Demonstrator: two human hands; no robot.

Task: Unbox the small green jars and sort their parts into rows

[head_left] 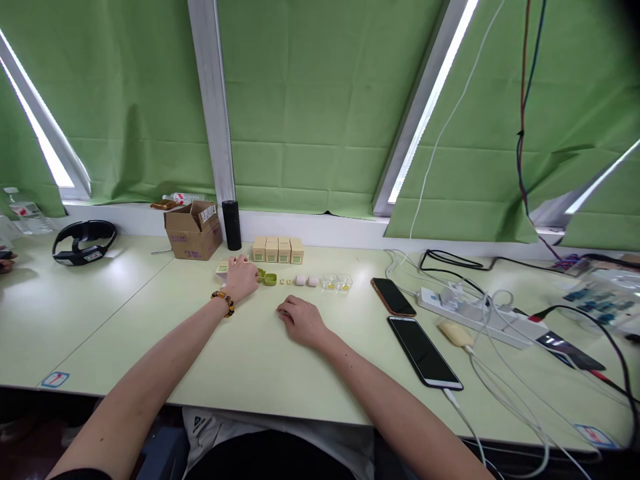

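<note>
My left hand (242,278), with a beaded bracelet (229,301) at its wrist, reaches down over the row of small things, its fingers bent and closed. What lies beneath those fingers is hidden. A small pale box (221,268) with a green label shows at the hand's left side, and a green square cup (271,279) sits just right of it. Further right lie tiny yellowish pieces (285,282), two pale pink rounded pieces (307,281) and a clear twin-cup tray (336,283) with yellow bits inside. My right hand (301,321) rests curled on the table, nearer me, apart from the row.
Several small cartons (278,250) stand behind the row. A cardboard box (194,230), black cylinder (231,225) and black headset (84,243) are farther left. Two phones (394,297), a power strip (470,317) and tangled cables occupy the right. Another person's hand (6,261) shows far left.
</note>
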